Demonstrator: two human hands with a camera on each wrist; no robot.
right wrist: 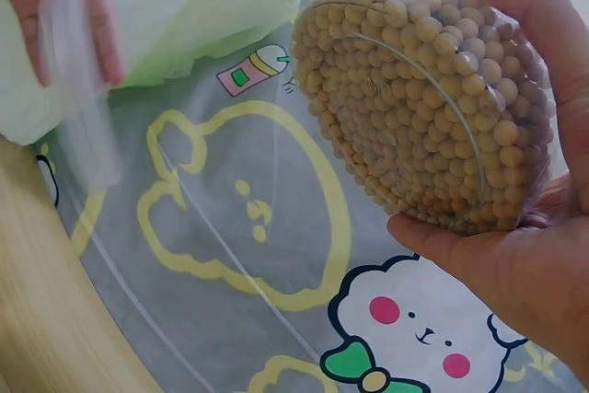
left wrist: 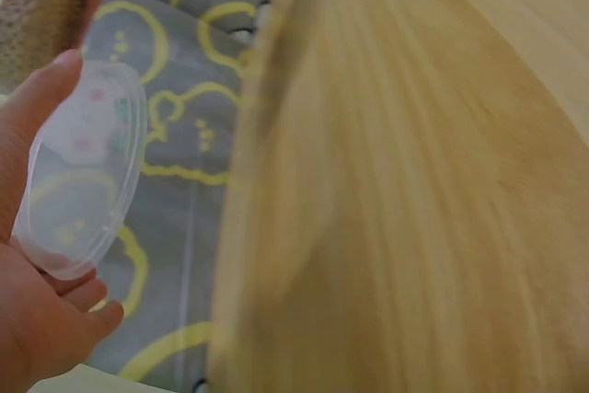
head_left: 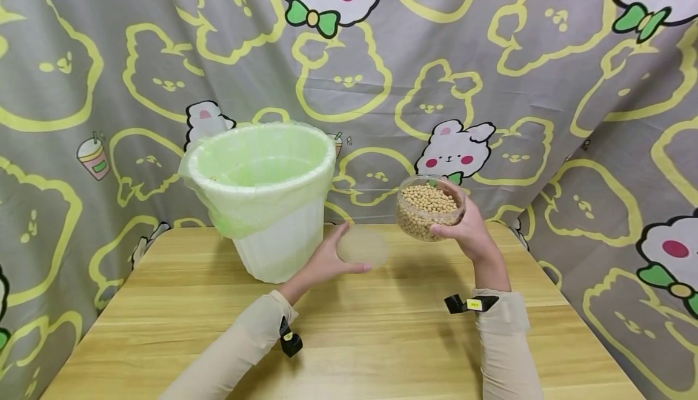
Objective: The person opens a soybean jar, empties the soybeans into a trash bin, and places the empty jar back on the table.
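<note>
My right hand [head_left: 468, 221] grips a clear round plastic tub [head_left: 417, 230] from its right side, holding it up above the table. The tub is uncovered and filled with dried soybeans [head_left: 431, 199]; the right wrist view shows the beans [right wrist: 414, 98] through its base, with thumb and fingers on opposite sides. Thumb and fingers of my left hand [head_left: 329, 259] are spread around the edge of a translucent round lid [head_left: 366, 248], which they hold above the table. In the left wrist view the lid [left wrist: 83, 172] is tilted, part of its edge hidden by that hand.
A white bin [head_left: 280, 245] lined with a pale green bag [head_left: 245, 209] stands at the back left of the wooden table [head_left: 376, 345], just beyond my left hand. A grey patterned curtain [head_left: 349, 127] hangs behind the table and along its sides.
</note>
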